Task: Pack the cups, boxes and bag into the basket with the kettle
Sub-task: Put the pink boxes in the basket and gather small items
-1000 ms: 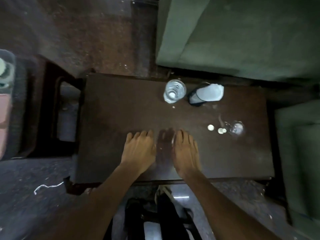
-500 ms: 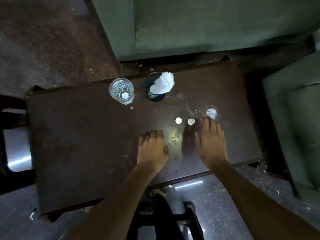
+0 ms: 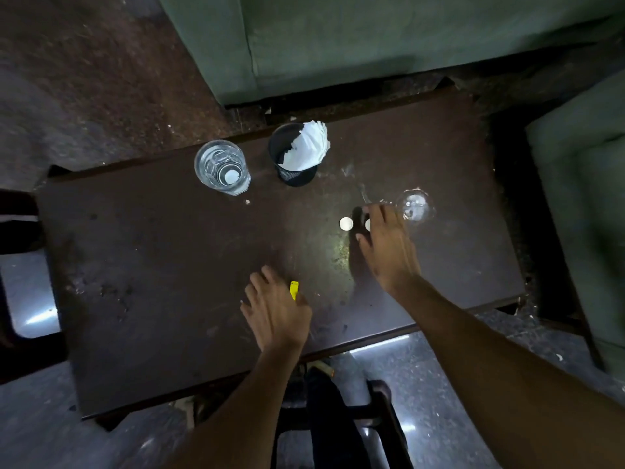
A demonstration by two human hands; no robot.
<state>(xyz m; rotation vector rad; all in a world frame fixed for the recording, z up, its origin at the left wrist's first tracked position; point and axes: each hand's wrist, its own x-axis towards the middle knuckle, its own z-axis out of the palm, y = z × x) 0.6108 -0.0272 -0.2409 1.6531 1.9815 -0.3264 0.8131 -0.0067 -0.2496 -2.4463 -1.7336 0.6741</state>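
Worktop [image 3: 152, 265] fills the view, dark and scuffed. Beyond the left hand [image 3: 275, 309], whose spread fingers grip nothing, stand a glass [image 3: 221, 169] and a napkin holder [image 3: 297, 155]. The right hand [image 3: 389, 247] curls loosely open over one coin, seemingly to pinch it; another coin [image 3: 346, 224] lies just beside. No basket, kettle, boxes or bag in view.

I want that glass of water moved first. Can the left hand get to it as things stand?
Probably yes. The left hand lies on the table nearer the person than the glass, and only bare tabletop lies between them.
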